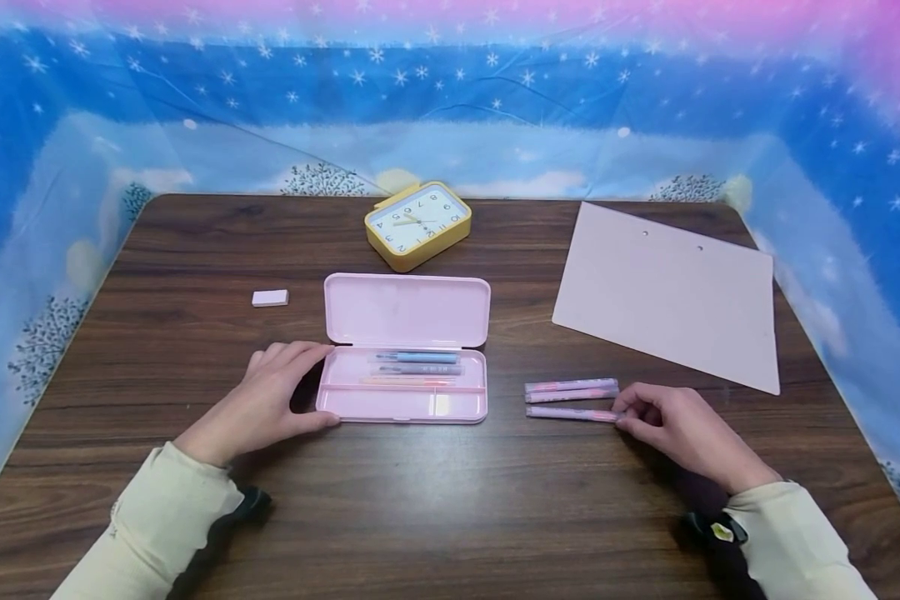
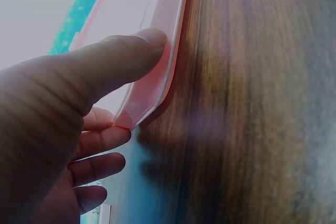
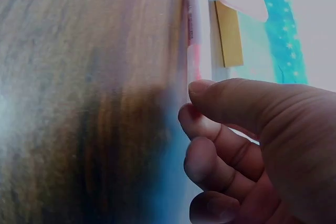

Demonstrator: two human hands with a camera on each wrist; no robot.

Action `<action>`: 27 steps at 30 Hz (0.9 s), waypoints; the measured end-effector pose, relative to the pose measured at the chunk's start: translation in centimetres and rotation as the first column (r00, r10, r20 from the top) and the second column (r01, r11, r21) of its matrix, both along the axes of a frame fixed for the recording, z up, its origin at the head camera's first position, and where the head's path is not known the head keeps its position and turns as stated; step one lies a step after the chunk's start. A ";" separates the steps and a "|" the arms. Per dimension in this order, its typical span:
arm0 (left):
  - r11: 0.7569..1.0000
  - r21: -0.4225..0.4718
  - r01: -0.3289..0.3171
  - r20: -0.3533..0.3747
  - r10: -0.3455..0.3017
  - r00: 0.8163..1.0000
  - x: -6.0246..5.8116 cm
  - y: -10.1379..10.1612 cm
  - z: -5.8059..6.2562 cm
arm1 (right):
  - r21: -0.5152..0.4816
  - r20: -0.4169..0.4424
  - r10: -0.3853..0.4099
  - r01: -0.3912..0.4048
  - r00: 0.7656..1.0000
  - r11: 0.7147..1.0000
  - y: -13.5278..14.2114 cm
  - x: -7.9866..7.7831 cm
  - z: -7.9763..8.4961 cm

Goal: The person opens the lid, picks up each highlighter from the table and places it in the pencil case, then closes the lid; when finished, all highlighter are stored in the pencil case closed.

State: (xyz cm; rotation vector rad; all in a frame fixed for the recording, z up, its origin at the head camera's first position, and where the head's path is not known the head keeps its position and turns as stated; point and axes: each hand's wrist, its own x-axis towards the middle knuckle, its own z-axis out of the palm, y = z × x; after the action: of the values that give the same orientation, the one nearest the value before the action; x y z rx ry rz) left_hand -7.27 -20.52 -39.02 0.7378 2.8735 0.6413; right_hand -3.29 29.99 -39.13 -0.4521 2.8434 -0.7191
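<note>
An open pink pencil case [image 1: 407, 311] lies mid-table with its lid folded back. In its rear compartment are a blue pen [image 1: 423, 357], a grey pen [image 1: 423, 369] and a thin orange-pink one [image 1: 412, 382]. My left hand [image 1: 270, 398] holds the case's left end, thumb at the front corner and a finger at the back; the left wrist view shows the thumb against the case wall [image 2: 152, 85]. With thumb and forefinger, my right hand [image 1: 675, 425] pinches the right end of a pink-and-lilac pen [image 1: 570, 413]. Two similar pens [image 1: 573, 391] lie just behind it.
Behind the case sits a yellow alarm clock [image 1: 418, 223]. A white eraser [image 1: 270, 298] lies to the left. At the back right is a pale pink board [image 1: 667, 300] with two holes. A snowflake-patterned cloth [image 1: 450, 83] stands round the table's far sides.
</note>
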 end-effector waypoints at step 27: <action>1.000 -0.002 0.009 -0.044 -0.009 0.999 0.1 -0.2 -0.3 | -0.097 -0.042 0.059 -0.062 0.997 0.993 -5.6 -3.5 4.4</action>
State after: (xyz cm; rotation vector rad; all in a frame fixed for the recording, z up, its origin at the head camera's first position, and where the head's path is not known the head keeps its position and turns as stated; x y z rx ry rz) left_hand -7.18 -20.76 -39.29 0.7736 2.9080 0.6286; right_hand -6.77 24.42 -34.71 -0.5708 2.8257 -0.8511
